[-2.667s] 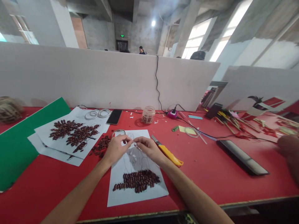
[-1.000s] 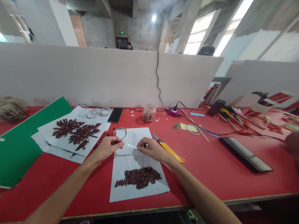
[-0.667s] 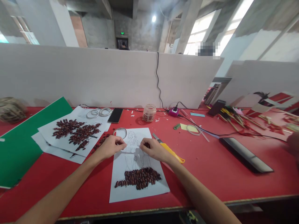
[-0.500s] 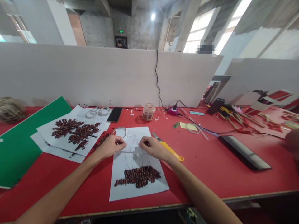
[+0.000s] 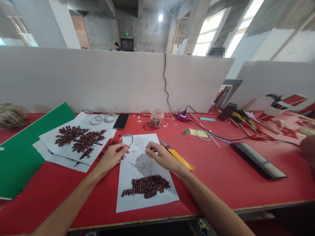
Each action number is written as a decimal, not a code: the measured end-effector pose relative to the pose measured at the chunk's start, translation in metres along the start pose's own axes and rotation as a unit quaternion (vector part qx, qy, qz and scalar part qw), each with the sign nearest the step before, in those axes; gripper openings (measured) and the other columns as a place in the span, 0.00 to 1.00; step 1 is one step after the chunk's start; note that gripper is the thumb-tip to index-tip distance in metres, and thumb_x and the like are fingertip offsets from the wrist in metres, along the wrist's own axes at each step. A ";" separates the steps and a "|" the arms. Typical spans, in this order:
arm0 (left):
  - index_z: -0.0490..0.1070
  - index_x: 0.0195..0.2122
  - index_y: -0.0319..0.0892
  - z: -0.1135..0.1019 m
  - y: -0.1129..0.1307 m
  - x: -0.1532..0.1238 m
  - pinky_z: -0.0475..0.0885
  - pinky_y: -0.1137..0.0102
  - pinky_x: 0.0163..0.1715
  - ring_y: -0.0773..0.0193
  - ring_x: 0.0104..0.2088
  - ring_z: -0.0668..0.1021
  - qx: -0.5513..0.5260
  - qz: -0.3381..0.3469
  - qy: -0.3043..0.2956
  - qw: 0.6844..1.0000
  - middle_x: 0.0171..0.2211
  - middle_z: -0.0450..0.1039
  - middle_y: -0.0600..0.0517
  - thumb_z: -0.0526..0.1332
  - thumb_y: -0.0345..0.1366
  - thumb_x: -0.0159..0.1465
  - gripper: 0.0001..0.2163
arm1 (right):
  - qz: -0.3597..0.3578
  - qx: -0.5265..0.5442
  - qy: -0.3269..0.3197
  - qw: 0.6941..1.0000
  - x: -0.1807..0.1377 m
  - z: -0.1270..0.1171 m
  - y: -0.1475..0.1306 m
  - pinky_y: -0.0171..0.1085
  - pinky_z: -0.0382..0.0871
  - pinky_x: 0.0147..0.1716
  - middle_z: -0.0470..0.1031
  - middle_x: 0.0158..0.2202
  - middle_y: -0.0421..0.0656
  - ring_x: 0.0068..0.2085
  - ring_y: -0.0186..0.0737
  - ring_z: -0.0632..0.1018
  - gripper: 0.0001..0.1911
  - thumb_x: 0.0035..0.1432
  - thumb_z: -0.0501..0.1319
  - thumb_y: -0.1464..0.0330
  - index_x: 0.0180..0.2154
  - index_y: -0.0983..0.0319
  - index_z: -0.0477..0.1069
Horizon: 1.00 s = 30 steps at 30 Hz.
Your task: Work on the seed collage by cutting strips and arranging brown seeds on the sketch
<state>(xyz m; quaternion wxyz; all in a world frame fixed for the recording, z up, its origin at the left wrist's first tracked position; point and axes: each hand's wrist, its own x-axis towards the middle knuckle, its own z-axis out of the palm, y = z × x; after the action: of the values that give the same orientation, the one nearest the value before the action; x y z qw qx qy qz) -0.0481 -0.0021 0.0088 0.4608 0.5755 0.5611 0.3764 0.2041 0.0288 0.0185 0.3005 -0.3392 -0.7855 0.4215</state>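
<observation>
A white sheet with a pencil drawing point(image 5: 157, 191) lies before me, its lower part covered with rows of dark red beans point(image 5: 150, 184). Over the sheet's left edge is my left hand point(image 5: 112, 159), thumb and fingers pinched together; whatever they hold is too small to make out. My right hand point(image 5: 161, 155) hovers above the upper right of the drawing, also in a pinch, its fingertips hiding any contents. A ring of tape point(image 5: 126, 135) rests just beyond my left fingers, and loose beans point(image 5: 104, 151) lie beside that hand. A yellow utility knife point(image 5: 180, 159) is right of my right hand.
Bean-covered sheets point(image 5: 83, 160) and a green board point(image 5: 27, 154) lie left. Behind are a phone point(image 5: 121, 121), tape rolls point(image 5: 97, 120) and a glass jar point(image 5: 157, 118). A black case point(image 5: 258, 160), cables and a purple power adapter point(image 5: 182, 116) occupy the right. Another person's hand shows far right.
My left hand has drawn back left and slightly down, away from my right hand. The right hand stays nearly in place, its fingers shifted slightly.
</observation>
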 end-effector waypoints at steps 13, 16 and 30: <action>0.80 0.38 0.40 -0.010 0.018 0.024 0.71 0.68 0.36 0.58 0.36 0.79 0.164 0.080 -0.131 0.974 0.35 0.81 0.48 0.65 0.45 0.60 0.14 | 0.043 -0.019 -0.005 0.999 -0.002 -0.006 -0.006 0.35 0.62 0.32 0.66 0.30 0.37 0.31 0.35 0.66 0.17 0.69 0.55 0.54 0.35 0.60 0.66; 0.79 0.38 0.39 -0.011 0.011 0.031 0.71 0.68 0.35 0.57 0.36 0.80 0.154 0.046 -0.144 0.976 0.35 0.81 0.47 0.67 0.45 0.57 0.14 | 0.064 -0.063 0.009 0.996 -0.003 -0.005 -0.004 0.35 0.61 0.30 0.67 0.28 0.37 0.29 0.35 0.66 0.16 0.68 0.56 0.56 0.33 0.60 0.68; 0.68 0.33 0.42 0.004 0.018 0.055 0.65 0.72 0.23 0.64 0.23 0.74 0.221 -0.102 -0.233 0.942 0.23 0.76 0.55 0.67 0.35 0.43 0.15 | 0.124 -0.185 -0.007 0.975 0.007 0.000 0.011 0.34 0.58 0.26 0.71 0.21 0.38 0.25 0.34 0.68 0.11 0.55 0.63 0.66 0.23 0.61 0.67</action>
<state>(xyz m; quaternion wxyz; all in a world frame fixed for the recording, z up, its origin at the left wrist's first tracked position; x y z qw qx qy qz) -0.0340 0.0533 0.0197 0.4759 0.6741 0.5628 0.0493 0.2034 0.0392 0.0101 0.1720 -0.4811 -0.8037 0.3050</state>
